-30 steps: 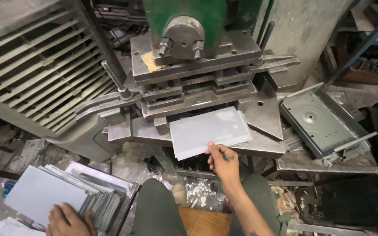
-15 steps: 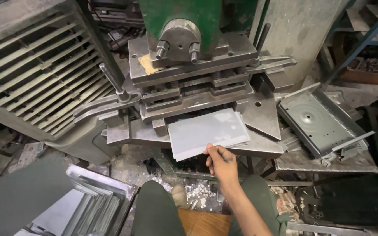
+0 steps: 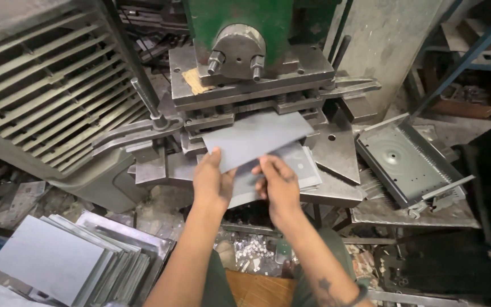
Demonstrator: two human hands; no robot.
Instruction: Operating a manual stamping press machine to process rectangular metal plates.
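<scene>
Since the earlier frame your left hand (image 3: 212, 185) has come up from the stack of sheets (image 3: 58, 258) at lower left, and it now pinches a flat grey metal sheet (image 3: 257, 136) at its near edge, held at the mouth of the press (image 3: 251, 74). Your right hand (image 3: 279, 185) grips a second sheet (image 3: 296, 165) lying on the steel press bed (image 3: 336, 190). Both sheets are thin, matte, rectangular. A stamped tray (image 3: 407, 162) sits right.

Two hands (image 3: 245, 185), two metal sheets (image 3: 257, 136)
</scene>
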